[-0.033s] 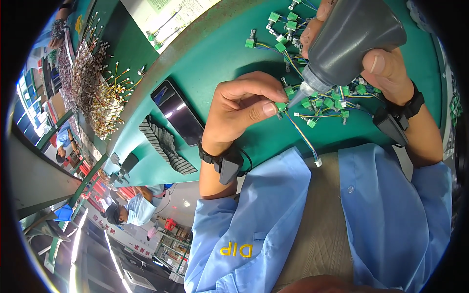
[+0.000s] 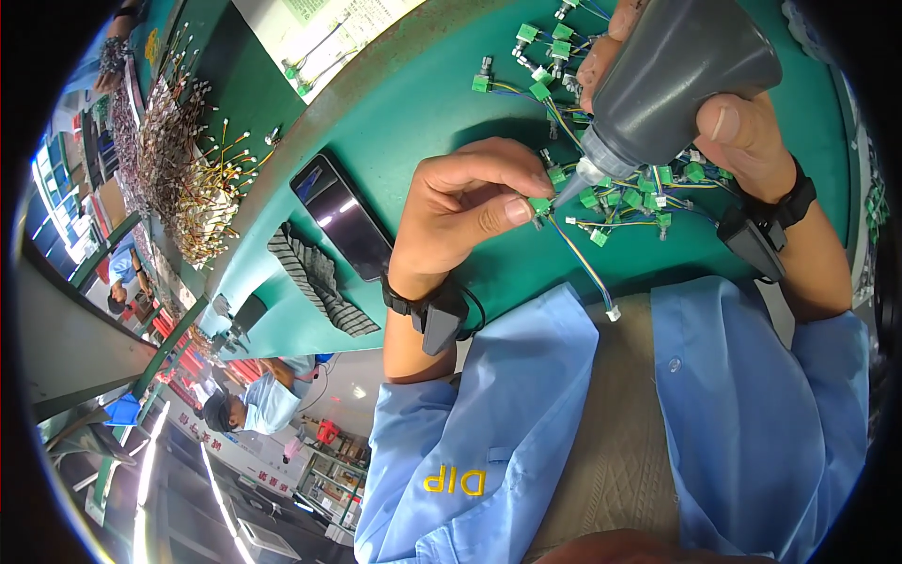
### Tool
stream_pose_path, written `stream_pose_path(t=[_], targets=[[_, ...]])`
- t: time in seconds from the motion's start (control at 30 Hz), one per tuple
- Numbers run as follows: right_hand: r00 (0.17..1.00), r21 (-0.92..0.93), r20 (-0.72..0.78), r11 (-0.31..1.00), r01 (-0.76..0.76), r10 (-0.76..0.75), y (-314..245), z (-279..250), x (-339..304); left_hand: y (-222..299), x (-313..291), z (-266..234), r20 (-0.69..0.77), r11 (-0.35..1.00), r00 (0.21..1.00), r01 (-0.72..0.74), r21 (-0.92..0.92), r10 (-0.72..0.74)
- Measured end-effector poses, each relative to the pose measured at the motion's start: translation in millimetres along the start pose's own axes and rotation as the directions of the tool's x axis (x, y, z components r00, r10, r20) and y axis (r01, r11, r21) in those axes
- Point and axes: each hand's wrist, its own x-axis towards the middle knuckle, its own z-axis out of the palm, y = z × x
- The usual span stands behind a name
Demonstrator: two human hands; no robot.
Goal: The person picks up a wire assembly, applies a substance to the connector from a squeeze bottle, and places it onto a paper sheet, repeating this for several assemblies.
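My left hand [image 2: 470, 202] pinches a small green wired potentiometer [image 2: 541, 205] between thumb and forefinger. Its thin coloured wires hang toward me and end in a white connector [image 2: 613, 313]. Wrapped around a dark grey squeeze bottle [image 2: 681, 80], my right hand [image 2: 747, 141] holds it tilted, nozzle down to the left. The pale nozzle tip [image 2: 567, 192] is right beside the green part; whether they touch I cannot tell. Behind and under the bottle, several similar green potentiometers [image 2: 648, 193] lie in a loose pile on the green mat [image 2: 526, 254], partly hidden by the bottle and my fingers.
A black phone [image 2: 343, 216] and a dark striped cloth [image 2: 319, 282] lie left of my left hand. Beyond the table's edge is a large heap of wired parts [image 2: 178, 160]. A paper sheet [image 2: 319, 33] lies at the far side. A co-worker [image 2: 268, 395] is at the left.
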Motion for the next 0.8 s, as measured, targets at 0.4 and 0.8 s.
stream_pose_path(t=[0.4, 0.8], targets=[[0.987, 0.501, -0.134, 0.865, -0.009, 0.088, -15, 45, 25, 4, -3, 0, -0.033, 0.988, 0.999, 0.001, -0.153, -0.006], [0.992, -0.084, -0.123, 0.996, -0.006, -0.004, -2, 16, -1, -2, 0, 2, 0.000, 0.985, 0.998, -0.062, -0.163, 0.063]])
